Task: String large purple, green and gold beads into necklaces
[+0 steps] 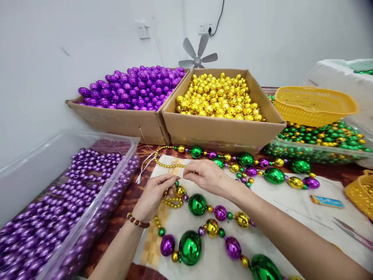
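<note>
My left hand point(159, 190) is closed in a pinch at the end of a bead strand, just above a small green bead and a gold bead point(180, 191). Facing it, my right hand point(204, 175) also pinches; whatever lies between its fingertips is too small to make out. Below them, strung green point(197, 204), purple point(220, 212) and gold beads run across the white cloth point(215, 260). A second strand with a large green bead point(190, 247) lies nearer. Behind my hands is a finished-looking loop of small gold beads point(169, 166) joined to larger beads.
Cardboard boxes hold purple beads point(140, 85) and gold beads point(218, 97) at the back. A clear bin point(96, 202) of purple beads stands left. At right are a yellow basket point(316, 107), scissors point(352, 232) and a blue-labelled item point(327, 201). White threads point(144, 167) lie near the left box.
</note>
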### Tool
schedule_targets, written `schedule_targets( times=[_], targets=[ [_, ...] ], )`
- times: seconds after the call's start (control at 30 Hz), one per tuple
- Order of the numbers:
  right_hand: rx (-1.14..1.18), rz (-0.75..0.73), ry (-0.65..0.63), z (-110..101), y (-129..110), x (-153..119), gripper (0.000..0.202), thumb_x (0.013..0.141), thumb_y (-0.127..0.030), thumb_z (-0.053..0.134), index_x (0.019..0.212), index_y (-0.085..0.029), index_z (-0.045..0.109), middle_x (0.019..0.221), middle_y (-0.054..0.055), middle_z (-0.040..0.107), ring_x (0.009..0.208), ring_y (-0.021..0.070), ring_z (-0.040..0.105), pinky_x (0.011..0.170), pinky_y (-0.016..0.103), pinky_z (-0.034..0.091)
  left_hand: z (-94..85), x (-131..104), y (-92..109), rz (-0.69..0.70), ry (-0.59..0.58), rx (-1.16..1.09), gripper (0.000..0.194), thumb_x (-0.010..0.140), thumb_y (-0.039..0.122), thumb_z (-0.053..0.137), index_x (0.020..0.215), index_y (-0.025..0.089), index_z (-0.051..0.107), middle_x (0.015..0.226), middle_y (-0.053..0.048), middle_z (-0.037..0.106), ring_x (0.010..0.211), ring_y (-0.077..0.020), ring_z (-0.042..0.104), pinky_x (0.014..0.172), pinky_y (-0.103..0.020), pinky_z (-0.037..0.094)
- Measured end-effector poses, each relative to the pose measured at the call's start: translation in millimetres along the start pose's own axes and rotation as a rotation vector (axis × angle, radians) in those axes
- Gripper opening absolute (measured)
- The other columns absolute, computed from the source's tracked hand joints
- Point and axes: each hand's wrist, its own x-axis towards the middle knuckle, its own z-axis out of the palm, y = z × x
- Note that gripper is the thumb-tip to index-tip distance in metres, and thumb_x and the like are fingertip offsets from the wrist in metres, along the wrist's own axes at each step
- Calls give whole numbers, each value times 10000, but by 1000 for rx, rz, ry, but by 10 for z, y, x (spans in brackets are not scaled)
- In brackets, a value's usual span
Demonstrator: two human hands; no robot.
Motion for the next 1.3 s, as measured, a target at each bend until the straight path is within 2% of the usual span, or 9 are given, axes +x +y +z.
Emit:
schedule_targets(
  times=[0.13, 0.37, 0.53, 0.67, 0.8, 0.87, 1.0, 1.1, 1.3],
  targets=[
    [-202, -175, -92, -76, -135, 279, 178, 927, -244, 501, 910, -213, 675, 934, 18, 673, 830, 155, 602, 605, 240, 318, -56, 27, -54, 21, -71, 97, 222, 786, 336, 693, 847, 123, 710, 634, -1, 566, 540, -76, 445, 505, -207, 307],
    [-148, -256, -284, -43, -66, 731, 143, 880, -225, 540, 887, -235, 682, 905, -19, 698, 822, 150, 606, 586, 236, 320, -14, 60, -24, 62, -121, 228, 258, 814, 372, 649, 750, 122, 661, 567, 18, 524, 522, -83, 407, 510, -222, 284],
    [-215, -178, -148, -25, 24, 919, 172, 881, -177, 539, 948, -228, 689, 983, 14, 683, 842, 162, 598, 627, 243, 361, 32, 58, 21, 95, -91, 309, 276, 825, 382, 614, 691, 142, 620, 539, 28, 496, 501, -89, 394, 493, -218, 284],
    [-225, -85, -19, 32, 94, 736, 257, 929, -169, 449, 1083, -192, 654, 1089, 73, 645, 911, 191, 592, 684, 262, 385, -25, 48, 46, 65, -22, 249, 236, 813, 363, 614, 718, 147, 635, 562, 23, 516, 493, -89, 416, 482, -210, 284],
    [62, 0, -192, 201, 112, 395, 177, 854, -200, 567, 975, -222, 694, 853, -10, 690, 710, 130, 608, 596, 211, 368, -71, 30, 76, 99, -22, 266, 253, 808, 359, 614, 654, 159, 607, 559, 20, 522, 495, -98, 434, 495, -217, 312],
    [142, 55, -223, 280, 120, 280, 150, 841, -200, 584, 919, -224, 710, 751, -28, 678, 648, 116, 593, 562, 200, 341, -78, 2, 95, 141, -2, 371, 272, 829, 372, 587, 653, 165, 605, 562, 14, 525, 510, -113, 450, 503, -225, 323],
    [127, 145, -130, 316, 162, 192, 169, 880, -253, 556, 856, -226, 721, 678, -25, 661, 608, 121, 571, 540, 210, 298, -94, -68, 139, 285, 85, 689, 275, 868, 364, 536, 676, 182, 613, 588, 12, 534, 567, -136, 471, 543, -239, 327],
    [109, 171, -69, 274, 178, 187, 182, 885, -271, 553, 818, -226, 717, 666, -27, 658, 613, 126, 567, 547, 217, 287, -113, -75, 167, 320, 32, 772, 297, 870, 352, 540, 626, 183, 562, 574, 20, 498, 574, -133, 442, 549, -241, 307],
    [-10, 149, 81, 223, -17, 68, 223, 916, -246, 503, 849, -213, 713, 764, 2, 699, 674, 146, 582, 600, 242, 309, -141, -3, 169, -32, -196, 259, 272, 836, 402, 609, 739, 149, 639, 682, -15, 591, 567, -110, 463, 557, -232, 349]
  ],
)
